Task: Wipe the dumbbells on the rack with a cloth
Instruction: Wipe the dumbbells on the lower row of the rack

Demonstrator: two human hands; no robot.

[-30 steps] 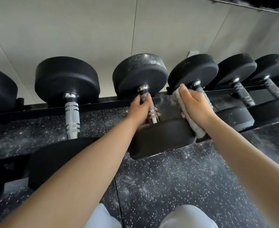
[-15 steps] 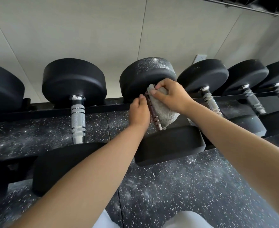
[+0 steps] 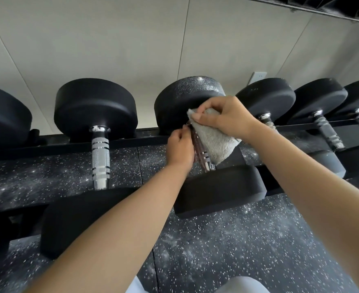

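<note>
On the speckled dumbbell (image 3: 182, 96), left hand (image 3: 179, 148) grip curled round its handle (image 3: 205, 158), right hand (image 3: 223, 118) just beside, grip pinching grey cloth (image 3: 215, 142) onto that handle

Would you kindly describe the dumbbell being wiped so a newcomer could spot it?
On the black rack below the pale wall stands a row of dumbbells. The wiped dumbbell is mid-row, where the right hand holds a grey cloth against its handle. Only its far head is white-speckled.
</note>
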